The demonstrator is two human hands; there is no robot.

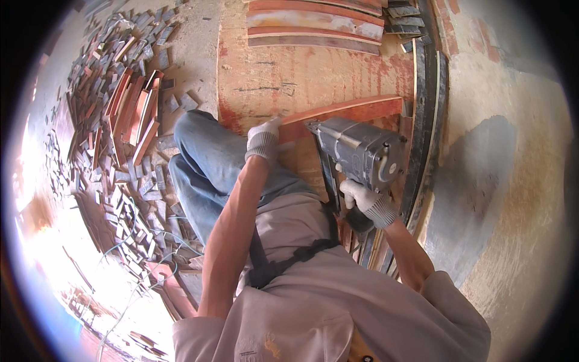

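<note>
My right hand, in a white knit glove, is wrapped round the handle of a dark grey nail gun. The gun's nose points left and rests close to a long, slightly curved red wooden strip. At the strip's left end is my left hand, also gloved, with its fingers closed on that end; the fingertips are partly hidden. Under the strip lies a large plywood sheet with red stains and dark marks. The gun's magazine runs down toward my lap.
Several red strips lie side by side at the sheet's far end. Long dark battens run along its right edge. To my left, many small wood offcuts and a pile of red pieces cover the floor. A thin green hose winds among them.
</note>
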